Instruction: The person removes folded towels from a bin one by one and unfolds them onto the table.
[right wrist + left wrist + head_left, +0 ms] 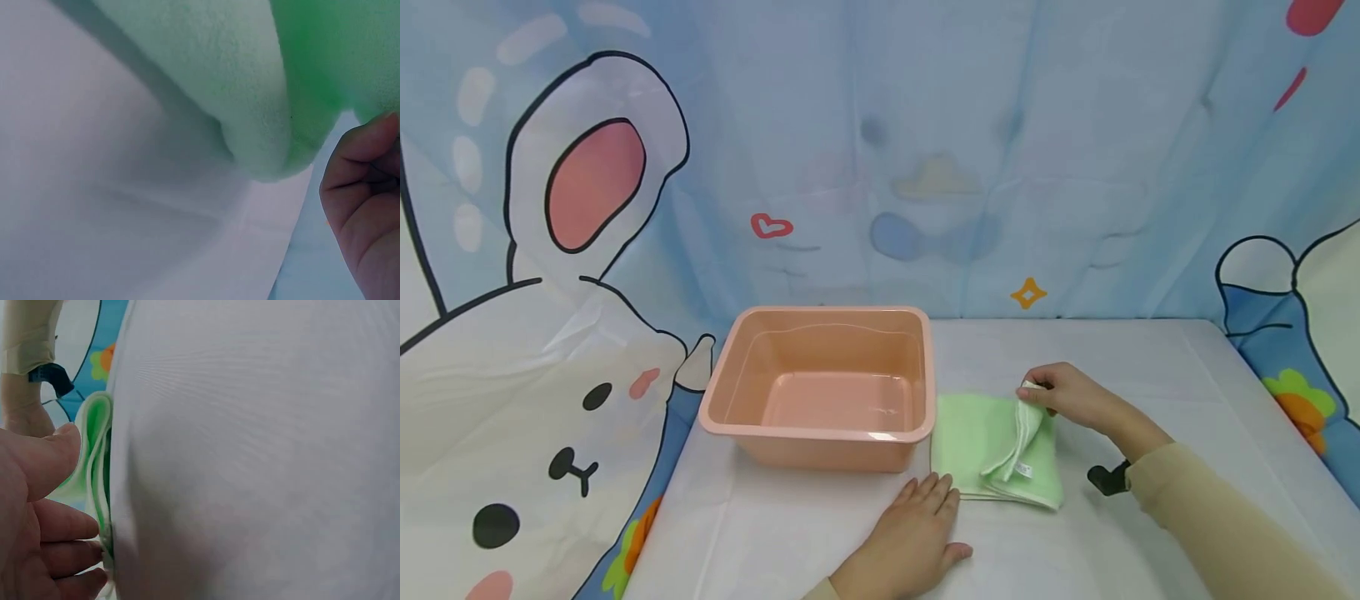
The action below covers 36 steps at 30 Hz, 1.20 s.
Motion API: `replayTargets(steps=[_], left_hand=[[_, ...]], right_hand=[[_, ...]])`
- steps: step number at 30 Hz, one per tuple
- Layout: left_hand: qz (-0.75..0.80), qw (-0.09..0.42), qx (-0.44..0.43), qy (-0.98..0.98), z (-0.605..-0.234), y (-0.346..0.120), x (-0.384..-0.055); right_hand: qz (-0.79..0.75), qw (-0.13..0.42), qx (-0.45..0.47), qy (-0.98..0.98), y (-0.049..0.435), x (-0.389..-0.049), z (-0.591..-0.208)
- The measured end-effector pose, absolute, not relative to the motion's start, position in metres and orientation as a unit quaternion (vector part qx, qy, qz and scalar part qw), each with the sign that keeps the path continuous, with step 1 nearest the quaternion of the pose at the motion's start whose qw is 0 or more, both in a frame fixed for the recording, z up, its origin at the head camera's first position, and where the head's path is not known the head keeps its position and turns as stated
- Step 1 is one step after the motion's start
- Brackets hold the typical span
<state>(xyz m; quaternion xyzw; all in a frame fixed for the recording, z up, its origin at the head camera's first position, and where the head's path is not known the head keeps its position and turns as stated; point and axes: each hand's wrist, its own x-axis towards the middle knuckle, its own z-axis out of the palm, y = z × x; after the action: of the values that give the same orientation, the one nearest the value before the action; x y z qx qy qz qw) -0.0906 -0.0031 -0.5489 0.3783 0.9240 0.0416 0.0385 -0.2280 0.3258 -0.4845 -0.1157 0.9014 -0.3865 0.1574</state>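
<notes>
A light green towel (962,433), folded flat, lies on the white-covered table to the right of a peach plastic basin. My right hand (1071,398) pinches its far right corner between thumb and fingers and lifts it, so the upper layer folds back and a small white label shows. In the right wrist view the towel (206,75) hangs in a soft bend near the curled fingers of that hand (369,200). My left hand (917,533) rests palm down with straight fingers at the towel's near left corner. In the left wrist view the towel's layered edge (97,469) stands beyond the thumb.
The peach basin (835,454) stands left of the towel, with nothing visible inside. A blue curtain (1075,167) with cartoon prints hangs behind the table (775,533). A printed cartoon rabbit (535,417) covers the left side.
</notes>
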Motion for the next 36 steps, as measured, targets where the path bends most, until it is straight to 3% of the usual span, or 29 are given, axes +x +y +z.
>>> replayTargets(steps=[13, 36], left_hand=[[0.044, 0.063, 0.357, 0.931, -0.550, 0.001, -0.093], [0.038, 0.051, 0.345, 0.937, -0.551, 0.004, -0.096]], right_hand=[[-0.367, 0.155, -0.088, 0.913, 0.365, -0.222, -0.493], [-0.357, 0.176, -0.014, 0.917, 0.421, -0.225, -0.517]])
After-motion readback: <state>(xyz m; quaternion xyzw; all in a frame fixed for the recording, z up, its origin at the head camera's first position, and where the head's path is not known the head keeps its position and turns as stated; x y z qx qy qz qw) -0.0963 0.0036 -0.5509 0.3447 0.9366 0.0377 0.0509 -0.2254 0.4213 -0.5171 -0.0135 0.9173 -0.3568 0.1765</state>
